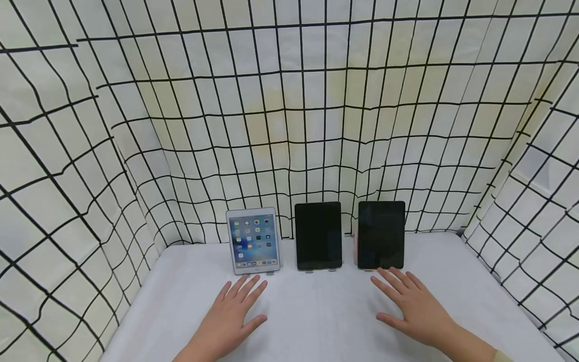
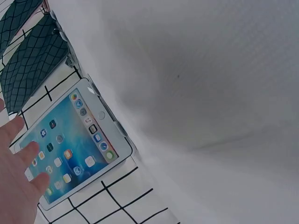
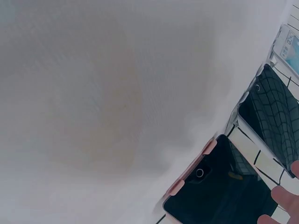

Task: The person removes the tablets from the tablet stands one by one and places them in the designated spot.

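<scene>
Three tablets stand upright in a row at the back of the table. A white tablet (image 1: pixel 254 240) on the left has its screen lit with app icons. In the middle is a black tablet (image 1: pixel 318 236) with a dark screen. The right black tablet (image 1: pixel 381 235), also dark, rests on a pink stand (image 3: pixel 209 147). My left hand (image 1: pixel 230 319), fingers spread, is in front of the white tablet and holds nothing. Before the right tablet my right hand (image 1: pixel 413 311) is spread too, also holding nothing. Whether its fingertips touch that tablet I cannot tell.
A white cloth covers the table (image 1: pixel 316 311). Behind and on both sides hang white sheets with a black grid of lines (image 1: pixel 312 125). Small clear stand feet (image 1: pixel 270 273) show beneath the white tablet.
</scene>
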Tool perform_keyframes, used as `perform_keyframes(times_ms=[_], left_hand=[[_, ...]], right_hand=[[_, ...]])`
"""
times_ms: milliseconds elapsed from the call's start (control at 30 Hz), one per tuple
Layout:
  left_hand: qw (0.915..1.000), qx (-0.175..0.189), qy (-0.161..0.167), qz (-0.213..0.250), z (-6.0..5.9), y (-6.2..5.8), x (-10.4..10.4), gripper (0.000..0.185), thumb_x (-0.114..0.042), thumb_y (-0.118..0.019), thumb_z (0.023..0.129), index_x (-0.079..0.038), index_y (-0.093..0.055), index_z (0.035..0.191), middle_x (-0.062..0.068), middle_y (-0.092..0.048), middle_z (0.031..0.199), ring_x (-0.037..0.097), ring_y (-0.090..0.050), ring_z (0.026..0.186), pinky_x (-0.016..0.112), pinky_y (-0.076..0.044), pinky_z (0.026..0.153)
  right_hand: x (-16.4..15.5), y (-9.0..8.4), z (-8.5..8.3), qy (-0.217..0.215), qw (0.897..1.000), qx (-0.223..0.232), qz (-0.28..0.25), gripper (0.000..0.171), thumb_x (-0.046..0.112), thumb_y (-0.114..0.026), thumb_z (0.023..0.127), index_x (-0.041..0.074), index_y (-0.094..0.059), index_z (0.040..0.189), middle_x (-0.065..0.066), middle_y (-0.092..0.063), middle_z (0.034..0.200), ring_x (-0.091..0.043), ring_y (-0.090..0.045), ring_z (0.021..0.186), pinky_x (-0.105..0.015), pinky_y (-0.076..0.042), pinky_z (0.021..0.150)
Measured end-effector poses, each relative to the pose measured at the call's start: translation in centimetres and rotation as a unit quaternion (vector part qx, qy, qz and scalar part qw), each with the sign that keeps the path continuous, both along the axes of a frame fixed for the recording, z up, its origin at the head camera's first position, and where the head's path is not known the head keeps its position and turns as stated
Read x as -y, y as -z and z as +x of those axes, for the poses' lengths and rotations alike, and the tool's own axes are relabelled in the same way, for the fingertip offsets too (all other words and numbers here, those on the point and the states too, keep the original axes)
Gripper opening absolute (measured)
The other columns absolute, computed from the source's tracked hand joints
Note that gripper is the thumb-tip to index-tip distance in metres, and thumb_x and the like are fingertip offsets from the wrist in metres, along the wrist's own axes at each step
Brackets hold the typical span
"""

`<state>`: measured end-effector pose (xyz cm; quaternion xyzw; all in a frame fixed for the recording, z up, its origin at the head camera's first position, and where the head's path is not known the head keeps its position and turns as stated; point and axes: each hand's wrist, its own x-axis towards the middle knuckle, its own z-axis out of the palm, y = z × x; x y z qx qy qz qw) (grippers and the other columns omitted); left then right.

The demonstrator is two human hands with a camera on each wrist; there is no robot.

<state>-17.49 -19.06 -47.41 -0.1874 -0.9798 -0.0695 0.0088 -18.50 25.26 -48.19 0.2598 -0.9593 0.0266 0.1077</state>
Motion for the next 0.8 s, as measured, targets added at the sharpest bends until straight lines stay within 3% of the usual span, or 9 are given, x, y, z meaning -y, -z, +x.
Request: perform_keyframes(times_ms=[100, 200, 533, 800], left_hand=[[1.0000, 0.000, -0.002, 0.007, 0.0, -0.1, -0.1, 0.073, -0.062, -0.053, 0.094, -0.026, -0.035, 0.155, 0.001, -0.033, 0.159, 0.030, -0.025, 0.147, 0.060, -0.017, 0.115], [0.9999, 0.004, -0.001, 0.015, 0.2, -0.1, -0.2, 0.072, -0.061, -0.053, 0.094, -0.025, -0.035, 0.155, 0.003, -0.035, 0.158, 0.032, -0.028, 0.145, 0.061, -0.019, 0.115], [0.9987, 0.020, -0.018, 0.043, 0.3, 0.3, -0.4, 0.072, -0.063, -0.049, 0.095, -0.026, -0.034, 0.155, 0.002, -0.038, 0.155, 0.031, -0.033, 0.142, 0.060, -0.022, 0.114], [0.9978, -0.003, -0.032, 0.058, 0.3, 0.3, -0.3, 0.071, -0.063, -0.048, 0.096, -0.024, -0.035, 0.155, 0.001, -0.043, 0.152, 0.026, -0.036, 0.140, 0.055, -0.026, 0.114]], right_hand=[[0.3, -0.1, -0.1, 0.001, 1.000, 0.011, -0.001, 0.078, 0.066, -0.060, 0.087, 0.029, -0.039, 0.153, 0.002, -0.033, 0.160, -0.029, -0.030, 0.145, -0.050, -0.004, 0.120], [0.6, -0.1, -0.2, -0.003, 1.000, 0.012, -0.004, 0.077, 0.064, -0.061, 0.088, 0.026, -0.042, 0.152, -0.001, -0.037, 0.157, -0.029, -0.035, 0.142, -0.057, -0.027, 0.112], [1.7, 0.0, -0.4, 0.006, 0.999, 0.027, -0.022, 0.070, 0.061, -0.063, 0.089, 0.024, -0.050, 0.147, -0.001, -0.050, 0.147, -0.026, -0.046, 0.134, -0.056, -0.036, 0.107], [2.6, 0.3, -0.9, -0.001, 0.999, 0.013, -0.039, 0.065, 0.058, -0.065, 0.089, 0.023, -0.054, 0.143, 0.000, -0.056, 0.141, -0.024, -0.050, 0.130, -0.054, -0.042, 0.104]])
